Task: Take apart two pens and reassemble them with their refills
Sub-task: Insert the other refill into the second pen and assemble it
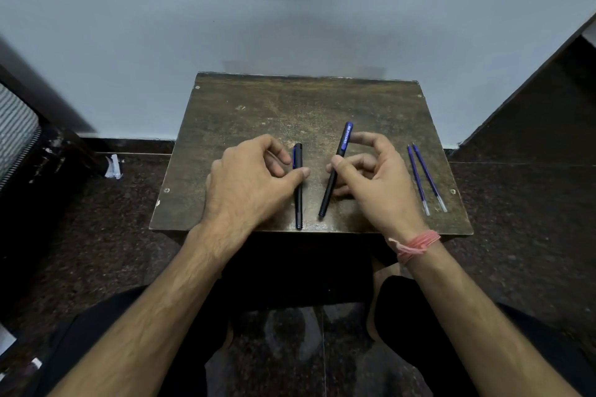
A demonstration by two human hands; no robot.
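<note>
- Fingers of the left hand are curled, thumb tip touching the left pen near its middle; whether this is a closed pinch cannot be told, since the fingertips sit beside the barrel's upper part.
- Left pen: dark barrel, blue clip at the far end, lying flat on the worktop, running from mid-worktop to the near edge, its near tip at that edge.
- Right hand: thumb and curled fingers hold the right pen about mid-barrel; index finger is arched over towards the blue cap.
- Right pen: black barrel, blue cap with print at the far end, tilted so the cap leans to the right; near tip is close to the worktop surface, just right of the left pen's lower part. The two pens are apart, not touching.
- Two refills, blue with clear ends, lie side by side near the right edge of the worktop, clear ends towards the near right corner, well apart from both hands.
- Pink thread band is round the right wrist.
- Worktop is a small, worn brown board set against a pale wall; dark speckled floor lies all round.
</note>
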